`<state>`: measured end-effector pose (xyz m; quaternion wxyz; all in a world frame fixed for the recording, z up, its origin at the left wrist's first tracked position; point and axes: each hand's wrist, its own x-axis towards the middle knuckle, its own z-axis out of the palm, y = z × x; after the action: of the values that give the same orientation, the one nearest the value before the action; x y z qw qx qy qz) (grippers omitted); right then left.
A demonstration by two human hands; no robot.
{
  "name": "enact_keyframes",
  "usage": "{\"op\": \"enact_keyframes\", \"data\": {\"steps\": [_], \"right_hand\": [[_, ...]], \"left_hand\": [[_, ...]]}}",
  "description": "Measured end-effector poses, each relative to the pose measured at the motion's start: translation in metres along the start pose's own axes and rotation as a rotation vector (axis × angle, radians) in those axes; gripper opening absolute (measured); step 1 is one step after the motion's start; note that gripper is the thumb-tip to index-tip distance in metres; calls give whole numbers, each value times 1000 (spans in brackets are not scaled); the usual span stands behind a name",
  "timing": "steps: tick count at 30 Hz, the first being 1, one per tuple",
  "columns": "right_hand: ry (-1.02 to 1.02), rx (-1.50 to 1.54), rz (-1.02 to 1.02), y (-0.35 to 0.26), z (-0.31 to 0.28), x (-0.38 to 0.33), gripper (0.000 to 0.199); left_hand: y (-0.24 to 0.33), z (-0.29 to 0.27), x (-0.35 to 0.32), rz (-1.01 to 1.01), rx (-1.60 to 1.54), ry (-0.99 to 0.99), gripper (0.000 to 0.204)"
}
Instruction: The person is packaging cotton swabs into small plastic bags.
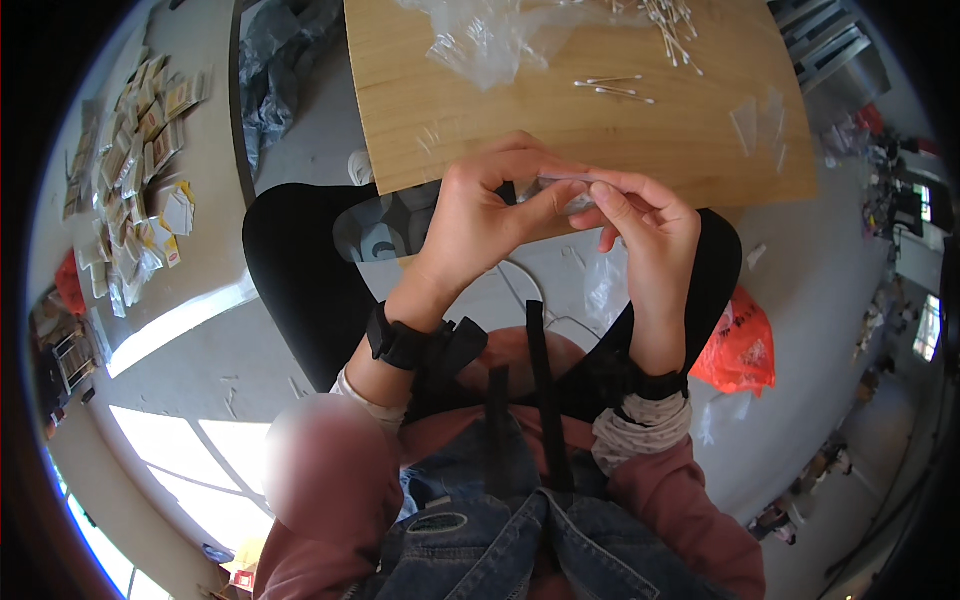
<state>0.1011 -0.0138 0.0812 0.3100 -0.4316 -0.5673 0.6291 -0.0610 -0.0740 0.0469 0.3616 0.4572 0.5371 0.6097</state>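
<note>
Just over the near edge of the wooden table (590,130), both my hands grip a small clear plastic bag (578,203). My left hand (488,205) is closed, its thumb and fingers pinching the bag from the left. From the right, the thumb and fingers of my right hand (650,225) press on its other end. My fingers cover much of the bag, and I cannot make out what is inside. Several loose cotton swabs (615,90) lie on the table beyond my hands, near a larger bunch of cotton swabs (675,30) at the far edge.
Crumpled clear plastic (490,40) lies at the table's far side, flat clear sleeves (758,130) at its right. Another table at left bears a heap of small packets (135,165). Grey plastic (280,75) fills the gap between tables. A red plastic bag (740,345) lies right of my leg.
</note>
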Motion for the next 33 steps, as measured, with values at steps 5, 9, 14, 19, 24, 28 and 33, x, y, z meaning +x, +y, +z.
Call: {"op": "enact_keyframes", "data": {"steps": [5,9,14,19,24,28,33], "right_hand": [[-28,-14,71,-8,-3,1,20],[-80,32,171,-13,-8,3,20],[-104,36,187,-7,-9,5,20],[-28,22,139,-8,-4,2,17],[-14,-4,-80,-7,4,0,13],[-105,-122,-10,-15,2,3,7],[-110,-47,-12,-14,2,2,10]], "left_hand": [[0,-7,-1,-194,-98,-81,11],[-3,-11,0,-292,-209,-114,12],[-2,-14,-2,-439,-454,-109,13],[0,-15,-3,-427,-407,-109,11],[-1,-14,-4,-311,-306,-81,9],[5,-15,-4,-257,-243,-92,9],[6,-14,-5,-326,-291,-145,11]]}}
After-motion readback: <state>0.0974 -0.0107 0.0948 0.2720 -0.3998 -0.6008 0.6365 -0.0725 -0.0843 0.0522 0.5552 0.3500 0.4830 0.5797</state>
